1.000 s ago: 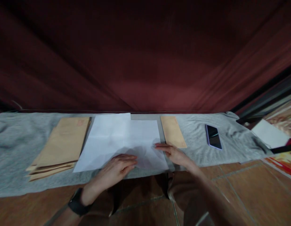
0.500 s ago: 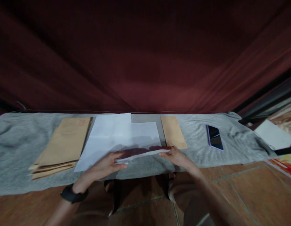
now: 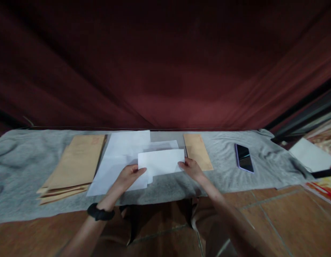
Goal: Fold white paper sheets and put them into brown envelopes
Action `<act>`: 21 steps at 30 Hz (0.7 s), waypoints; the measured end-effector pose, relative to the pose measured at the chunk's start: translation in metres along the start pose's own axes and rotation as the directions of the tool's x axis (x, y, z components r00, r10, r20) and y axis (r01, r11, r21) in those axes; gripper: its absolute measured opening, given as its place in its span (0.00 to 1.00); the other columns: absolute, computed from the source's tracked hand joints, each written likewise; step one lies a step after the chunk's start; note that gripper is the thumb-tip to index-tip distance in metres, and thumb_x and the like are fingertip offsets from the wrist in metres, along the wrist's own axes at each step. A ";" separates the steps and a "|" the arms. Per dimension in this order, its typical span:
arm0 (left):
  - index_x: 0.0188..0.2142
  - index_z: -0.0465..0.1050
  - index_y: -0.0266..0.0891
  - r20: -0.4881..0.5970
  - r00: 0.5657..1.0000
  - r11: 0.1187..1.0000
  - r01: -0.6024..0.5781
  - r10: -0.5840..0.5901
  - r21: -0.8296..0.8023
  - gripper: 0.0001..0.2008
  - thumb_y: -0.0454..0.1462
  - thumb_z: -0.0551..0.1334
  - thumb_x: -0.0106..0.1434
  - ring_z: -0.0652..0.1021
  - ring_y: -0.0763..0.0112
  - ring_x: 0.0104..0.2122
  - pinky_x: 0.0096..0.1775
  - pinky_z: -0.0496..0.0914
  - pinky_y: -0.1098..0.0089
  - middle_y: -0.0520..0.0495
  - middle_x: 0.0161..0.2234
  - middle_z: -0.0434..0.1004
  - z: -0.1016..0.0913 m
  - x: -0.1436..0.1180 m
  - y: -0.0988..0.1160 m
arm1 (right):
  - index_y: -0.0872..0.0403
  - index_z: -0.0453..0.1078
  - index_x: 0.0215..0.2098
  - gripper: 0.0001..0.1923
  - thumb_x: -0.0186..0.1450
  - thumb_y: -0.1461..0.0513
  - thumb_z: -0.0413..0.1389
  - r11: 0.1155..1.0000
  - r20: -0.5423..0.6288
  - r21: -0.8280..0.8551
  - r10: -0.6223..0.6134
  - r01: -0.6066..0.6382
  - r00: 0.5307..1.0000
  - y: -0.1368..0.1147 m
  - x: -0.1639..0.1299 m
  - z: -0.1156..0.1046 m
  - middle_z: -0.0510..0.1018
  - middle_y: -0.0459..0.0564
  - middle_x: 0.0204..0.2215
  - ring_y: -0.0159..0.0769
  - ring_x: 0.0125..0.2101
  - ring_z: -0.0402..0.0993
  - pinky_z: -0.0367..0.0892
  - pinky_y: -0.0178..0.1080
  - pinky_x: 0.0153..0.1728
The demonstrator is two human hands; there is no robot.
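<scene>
White paper sheet (image 3: 161,161) held at both ends.
Folded, creased; pinched by left hand (image 3: 129,175) and right hand (image 3: 191,167) fingers.

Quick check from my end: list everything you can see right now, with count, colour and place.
folded white paper sheet: one, white, held up between both hands above the cloth
flat white paper sheets: a few overlapping, white, on the cloth under the hands
stack of brown paper envelopes: one stack, tan, left on the cloth
single brown paper envelope: one, tan, right of the sheets
purple-edged smartphone: one, dark screen, further right
grey fabric cloth: one, grey, spread on the floor
dark red curtain: one, behind the cloth
brown floor tiles: near side
white sheet: one, far right, off the cloth
left hand: grip on the folded sheet's left edge; black wristband
right hand: grip on its right edge
</scene>
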State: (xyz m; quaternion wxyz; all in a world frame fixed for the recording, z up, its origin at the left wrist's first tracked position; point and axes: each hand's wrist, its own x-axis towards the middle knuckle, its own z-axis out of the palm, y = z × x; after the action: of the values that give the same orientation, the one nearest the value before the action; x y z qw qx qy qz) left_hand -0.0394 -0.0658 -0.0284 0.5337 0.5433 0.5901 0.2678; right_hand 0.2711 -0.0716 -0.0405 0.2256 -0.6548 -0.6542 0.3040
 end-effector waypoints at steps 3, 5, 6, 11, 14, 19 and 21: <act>0.31 0.78 0.38 -0.075 0.996 0.995 -0.041 0.048 0.092 0.22 0.55 0.64 0.50 0.70 0.69 0.25 0.26 0.61 0.70 0.50 0.26 0.76 0.002 0.004 -0.002 | 0.54 0.75 0.41 0.10 0.70 0.60 0.52 0.994 -0.026 -0.103 0.028 -0.030 0.999 -0.004 0.001 0.003 0.82 0.50 0.34 0.36 0.35 0.76 0.63 0.33 0.33; 0.26 0.73 0.40 -0.144 0.985 0.976 -0.062 0.093 0.210 0.19 0.54 0.62 0.52 0.69 0.69 0.24 0.27 0.60 0.70 0.52 0.22 0.72 0.004 0.007 -0.003 | 0.54 0.74 0.44 0.11 0.71 0.59 0.51 0.975 -0.036 -0.209 0.066 -0.072 0.997 -0.008 0.001 0.005 0.83 0.53 0.37 0.38 0.39 0.78 0.64 0.34 0.36; 0.24 0.70 0.41 -0.176 0.978 0.959 -0.061 0.114 0.277 0.18 0.53 0.61 0.54 0.68 0.70 0.24 0.27 0.59 0.70 0.53 0.20 0.69 0.004 0.009 -0.003 | 0.54 0.73 0.45 0.11 0.72 0.58 0.51 0.961 -0.037 -0.261 0.086 -0.093 0.996 -0.010 0.002 0.005 0.83 0.54 0.38 0.39 0.40 0.78 0.64 0.34 0.37; 0.22 0.62 0.43 -0.242 0.965 0.859 0.042 0.097 0.511 0.17 0.49 0.58 0.61 0.67 0.70 0.23 0.28 0.56 0.70 0.55 0.18 0.64 0.006 0.017 0.006 | 0.52 0.71 0.49 0.14 0.74 0.56 0.48 0.876 -0.054 -0.452 0.161 -0.168 0.985 -0.025 0.004 0.006 0.83 0.55 0.39 0.42 0.42 0.80 0.66 0.36 0.39; 0.23 0.63 0.44 -0.264 0.963 0.798 0.121 0.049 0.590 0.17 0.48 0.57 0.64 0.71 0.69 0.25 0.29 0.57 0.69 0.54 0.21 0.68 0.008 0.019 0.016 | 0.52 0.71 0.50 0.15 0.75 0.55 0.46 0.847 -0.073 -0.494 0.185 -0.197 0.980 -0.031 0.006 0.007 0.83 0.54 0.40 0.42 0.43 0.80 0.66 0.36 0.39; 0.28 0.66 0.44 -0.292 0.956 0.689 0.192 0.030 0.699 0.15 0.48 0.54 0.67 0.75 0.65 0.30 0.29 0.56 0.69 0.50 0.26 0.75 0.015 0.018 0.030 | 0.52 0.71 0.50 0.16 0.75 0.54 0.46 0.831 -0.091 -0.515 0.192 -0.212 0.977 -0.033 0.011 0.009 0.83 0.56 0.40 0.43 0.43 0.81 0.67 0.37 0.39; 0.29 0.67 0.44 -0.308 0.950 0.664 0.201 0.046 0.720 0.15 0.48 0.53 0.68 0.76 0.63 0.31 0.29 0.56 0.68 0.49 0.28 0.76 0.016 0.018 0.032 | 0.52 0.71 0.51 0.16 0.75 0.54 0.46 0.834 -0.098 -0.512 0.182 -0.206 0.978 -0.032 0.013 0.009 0.83 0.56 0.41 0.43 0.43 0.81 0.67 0.37 0.39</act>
State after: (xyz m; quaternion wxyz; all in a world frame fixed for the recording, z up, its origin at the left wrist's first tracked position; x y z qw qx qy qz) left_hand -0.0100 -0.0448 -0.0102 0.1803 0.6402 0.7444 0.0596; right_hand 0.2415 -0.0579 -0.0260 0.0232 -0.7609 -0.6368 0.1222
